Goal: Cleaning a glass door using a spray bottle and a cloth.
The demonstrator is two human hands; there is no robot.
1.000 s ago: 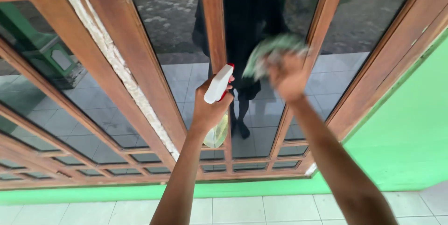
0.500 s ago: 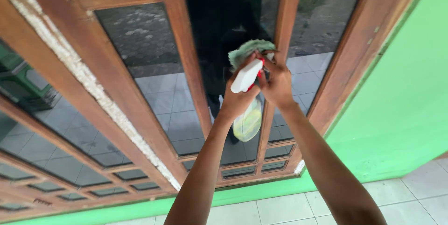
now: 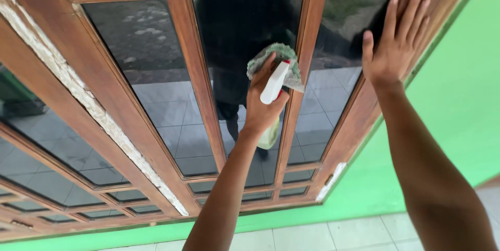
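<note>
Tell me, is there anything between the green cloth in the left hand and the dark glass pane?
Nothing visible. The crumpled green cloth sits against the dark glass pane, held by the left hand together with the white spray bottle.

Both our arms reach up and forward, bare to the elbow. Our left hand (image 3: 263, 100) is raised, wrist bent a little, fingers curled tight in a grip, though the fingertips seem hidden. Our right hand (image 3: 393, 42) is higher and well apart, palm flat, fingers spread upward.
</note>
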